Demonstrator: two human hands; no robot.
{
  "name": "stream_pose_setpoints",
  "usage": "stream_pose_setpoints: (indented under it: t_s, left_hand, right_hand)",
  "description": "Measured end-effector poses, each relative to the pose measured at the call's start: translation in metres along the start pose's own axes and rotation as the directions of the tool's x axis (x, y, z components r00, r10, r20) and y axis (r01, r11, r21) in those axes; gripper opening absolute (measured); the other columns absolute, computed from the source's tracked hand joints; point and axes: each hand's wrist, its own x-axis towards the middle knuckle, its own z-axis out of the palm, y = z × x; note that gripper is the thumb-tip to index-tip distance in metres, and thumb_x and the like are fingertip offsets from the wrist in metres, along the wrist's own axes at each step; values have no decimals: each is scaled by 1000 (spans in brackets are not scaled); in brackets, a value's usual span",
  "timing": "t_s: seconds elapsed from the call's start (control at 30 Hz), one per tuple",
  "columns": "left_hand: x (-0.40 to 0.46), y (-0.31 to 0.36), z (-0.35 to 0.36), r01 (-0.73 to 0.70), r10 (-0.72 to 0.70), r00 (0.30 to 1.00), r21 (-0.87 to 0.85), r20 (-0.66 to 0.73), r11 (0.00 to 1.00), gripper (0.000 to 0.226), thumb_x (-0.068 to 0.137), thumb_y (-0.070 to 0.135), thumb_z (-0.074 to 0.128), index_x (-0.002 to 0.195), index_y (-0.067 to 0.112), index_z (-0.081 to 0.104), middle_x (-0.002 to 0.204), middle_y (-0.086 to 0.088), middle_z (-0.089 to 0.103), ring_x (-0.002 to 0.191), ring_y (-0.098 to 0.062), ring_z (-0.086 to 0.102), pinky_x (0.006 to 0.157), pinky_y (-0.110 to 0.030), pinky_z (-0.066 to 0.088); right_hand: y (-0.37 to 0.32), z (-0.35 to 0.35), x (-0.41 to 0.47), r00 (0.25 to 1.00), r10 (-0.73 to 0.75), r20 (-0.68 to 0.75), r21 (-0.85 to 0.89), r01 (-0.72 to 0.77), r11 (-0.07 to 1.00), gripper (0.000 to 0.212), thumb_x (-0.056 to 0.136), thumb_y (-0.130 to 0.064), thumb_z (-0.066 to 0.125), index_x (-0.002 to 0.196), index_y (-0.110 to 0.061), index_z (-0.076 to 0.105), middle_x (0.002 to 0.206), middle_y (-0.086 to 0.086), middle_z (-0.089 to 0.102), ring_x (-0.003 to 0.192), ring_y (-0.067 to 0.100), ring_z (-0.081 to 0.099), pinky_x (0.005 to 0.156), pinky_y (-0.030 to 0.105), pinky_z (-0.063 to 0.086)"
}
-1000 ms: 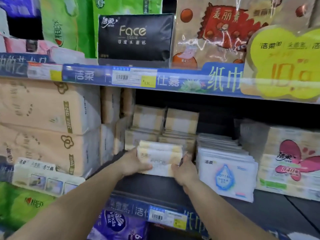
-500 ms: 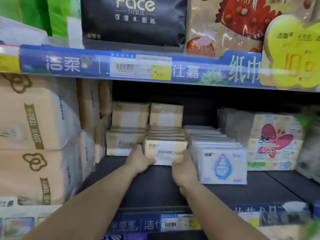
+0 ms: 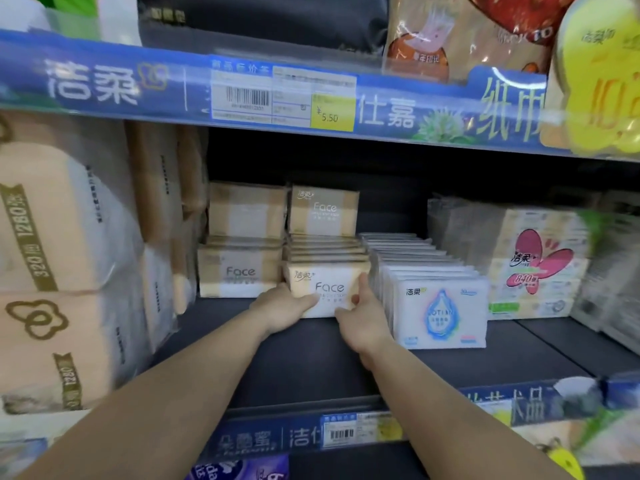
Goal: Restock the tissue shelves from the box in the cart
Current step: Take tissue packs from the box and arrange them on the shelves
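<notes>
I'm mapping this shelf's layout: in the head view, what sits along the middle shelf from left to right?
Large beige roll packs → beige Face packs → Face pack between left hand and right hand → white droplet packs → pink-flower packs.

I see open shelf deck (image 3: 311,362) in front of the Face packs (image 3: 325,289). Toilet-roll bales (image 3: 69,271) wall off the left, white packs (image 3: 440,313) crowd the right, upper shelf rail (image 3: 381,109) caps headroom. Dark gap behind the stacks.
</notes>
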Motion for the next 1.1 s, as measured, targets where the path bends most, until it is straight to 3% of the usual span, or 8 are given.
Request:
stream_pose_setpoints:
  t_s: [0.1,0.23,0.47,0.6,0.7,0.77,0.87,1.1]
  left_hand:
    - [-1,2,3,12,-10,999,36,-50,999,87,45,79,51,119,34,59,118,12,66,108,-16,61,96,-38,48]
    - [-20,13,-1,31,-38,997,-104,-60,994,60,60,55,75,112,27,63,112,8,68,103,-14,63,97,-35,48]
    - [-56,23,-1,71,-88,989,-139,-120,988,52,79,31,75,124,14,55,124,-4,63,110,-21,59,98,-32,45]
    - [-100,57,24,93,-74,968,68,-239,993,72,85,46,65,143,12,39,145,-10,46,128,-29,47,103,-32,40]
    - [-142,97,68,116,-27,953,280,-303,953,80,82,59,59,145,16,34,145,-14,42,129,-35,44,104,-38,41]
    - [-172,130,114,44,49,966,350,-253,936,77,83,58,58,143,16,36,141,-15,45,123,-35,50,100,-40,45]
    - [-210,189,199,-180,230,972,461,-55,869,75,86,57,55,145,14,34,145,-14,42,127,-33,46,101,-39,43]
    - [-284,327,415,-573,471,820,463,326,676,75,85,59,54,146,24,31,152,-9,32,137,-31,34,110,-37,33]
  right_hand:
    - [0,1,-2,1000,5,3,-16,-5,1000,80,93,-13,52,154,-27,2,144,7,40,129,20,44,102,26,38]
    - [1,-6,-9,1000,6,20,11,-6,1000,71,92,-13,52,152,-26,16,131,1,48,115,20,52,82,24,41]
    - [-6,-42,-54,984,-34,175,78,21,997,62,97,-15,50,152,-18,22,145,4,43,122,16,48,92,19,36]
    - [6,-97,-91,981,-110,162,88,97,991,51,96,-10,51,144,-17,37,122,-1,59,92,10,56,68,14,42]
    - [35,-159,-126,988,-105,109,-8,107,994,54,97,-15,52,147,-18,33,140,7,48,109,18,54,81,24,46]
    - [65,-211,-149,992,-99,73,-149,109,983,58,96,-21,54,149,-18,30,146,7,44,124,22,50,97,30,44]
    - [113,-302,-185,999,-34,11,-310,36,950,64,96,-33,54,151,-22,25,145,9,46,122,28,53,96,35,46]
    - [219,-503,-269,946,79,-315,-528,-244,813,60,96,-38,51,150,-29,27,152,6,35,136,28,37,105,40,41]
